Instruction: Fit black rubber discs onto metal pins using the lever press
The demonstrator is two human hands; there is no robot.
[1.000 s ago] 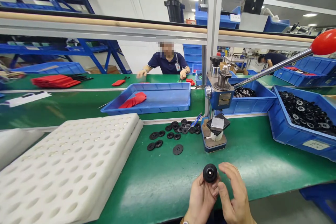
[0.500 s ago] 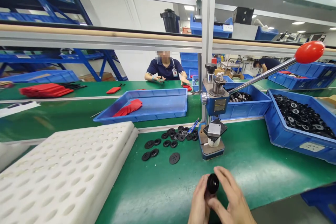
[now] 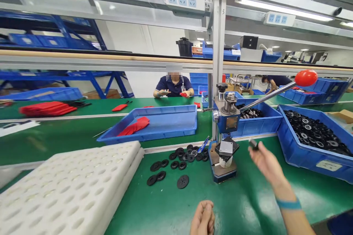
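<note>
Green tabletop under everything. Clock positions from the lever press, 12 pointing away from the wearer.

White foam block with round holes: at 8. Blue bin holding black parts: at 3. Press handle: raised, towards 2.

Left hand, between 6 and 7: grip folded closed, nothing showing in it, palm hidden. Right hand, at 4, between press and bin: grip nearly closed, fingertips pinching a small piece.

Loose black discs: at 8, nearer the press than the foam.

The piece, a small dark cylinder: at 4, seemingly raised off the tabletop. Blurred; end details unreadable.

Handling (judgement): pinch its sides firmly, leave one end free, slow down near the press and bin wall; left hand best held low, clear of the press.
</note>
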